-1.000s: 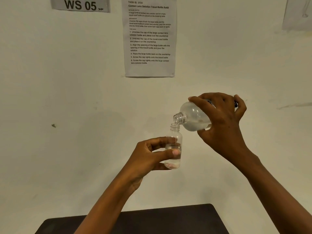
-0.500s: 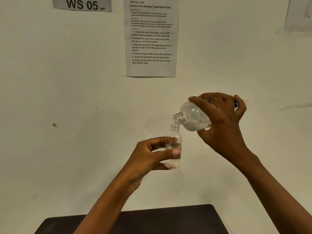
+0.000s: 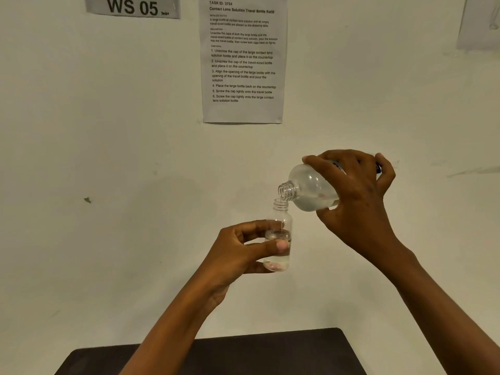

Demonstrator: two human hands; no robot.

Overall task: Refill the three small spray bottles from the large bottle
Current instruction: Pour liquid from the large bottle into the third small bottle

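Now, in the head view, the left hand (image 3: pixel 238 250) at centre frame holds a small clear plastic bottle (image 3: pixel 280 220) upright, fingers (image 3: pixel 270 246) curled round its half-full body. Upper right of it, the right hand (image 3: pixel 357 201) wraps a large translucent bottle (image 3: pixel 311 190), tilted with its neck just over the small mouth; a thin stream falls. A shallow tilt with the mouths aligned should avoid spills. A dark surface (image 3: pixel 243 353) spans the bottom edge.

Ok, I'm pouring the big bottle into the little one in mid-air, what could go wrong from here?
Both bottles are held in the air; a wobble of the large bottle could send the thin stream past the narrow neck of the small bottle.
It looks roughly half full and could overflow onto the left hand gripping it.
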